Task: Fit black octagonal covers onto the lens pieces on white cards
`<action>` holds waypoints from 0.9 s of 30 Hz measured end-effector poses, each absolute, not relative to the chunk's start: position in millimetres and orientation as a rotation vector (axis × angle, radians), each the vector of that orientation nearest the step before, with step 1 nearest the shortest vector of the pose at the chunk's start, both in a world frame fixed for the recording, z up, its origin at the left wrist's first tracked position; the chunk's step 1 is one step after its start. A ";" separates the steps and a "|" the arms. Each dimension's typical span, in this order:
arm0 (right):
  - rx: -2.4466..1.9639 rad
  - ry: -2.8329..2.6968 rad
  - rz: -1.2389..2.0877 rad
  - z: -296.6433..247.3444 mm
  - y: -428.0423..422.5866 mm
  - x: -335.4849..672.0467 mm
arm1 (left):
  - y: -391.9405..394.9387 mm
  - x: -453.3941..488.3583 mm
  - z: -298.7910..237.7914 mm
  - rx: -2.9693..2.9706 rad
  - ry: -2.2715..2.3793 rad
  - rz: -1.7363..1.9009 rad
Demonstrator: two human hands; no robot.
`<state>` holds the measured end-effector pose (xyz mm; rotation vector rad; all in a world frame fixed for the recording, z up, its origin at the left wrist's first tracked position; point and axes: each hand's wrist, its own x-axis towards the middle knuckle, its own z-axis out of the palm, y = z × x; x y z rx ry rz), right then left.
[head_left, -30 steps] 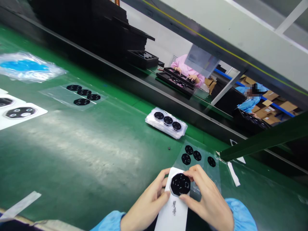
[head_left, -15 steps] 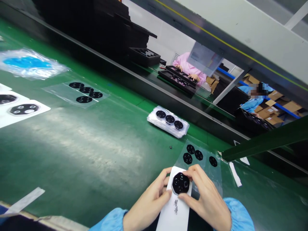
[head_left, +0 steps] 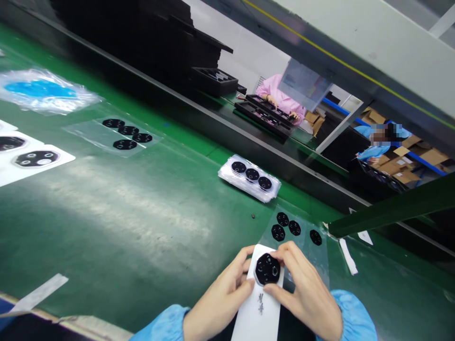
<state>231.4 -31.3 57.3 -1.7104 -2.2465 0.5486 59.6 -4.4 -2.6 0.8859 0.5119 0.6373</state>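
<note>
My left hand point(head_left: 221, 297) grips the left edge of a white phone back cover point(head_left: 256, 324), its thumb lying on the face. The cover tilts slightly, with dark handwritten-looking marks in its middle. Near its upper end sits a black octagonal camera lens cover point(head_left: 268, 269) with several round openings. My right hand point(head_left: 306, 289) pinches this lens cover, fingertips at its upper right edge and thumb at its lower edge. Just beyond my hands, a clear film sheet point(head_left: 302, 253) carries several similar black lens covers point(head_left: 294, 228).
A stack of clear-wrapped lens covers point(head_left: 249, 182) stands farther back. At left lie another film sheet point(head_left: 88, 135) with black pieces, white phone covers point(head_left: 35, 170) and a bag with blue contents point(head_left: 42, 90). A green post point(head_left: 391, 206) slants at right. Two co-workers sit beyond the dark conveyor.
My hands keep the same hold on the cover and lens piece, with hardly any movement. The whole view shifts slightly. Across the conveyor, the pink-sleeved co-worker's hands have moved a little.
</note>
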 end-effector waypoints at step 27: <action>-1.894 -2.275 0.551 61.6 -26.6 224.1 | -4.6 58.7 -7.4 1.031 0.625 0.627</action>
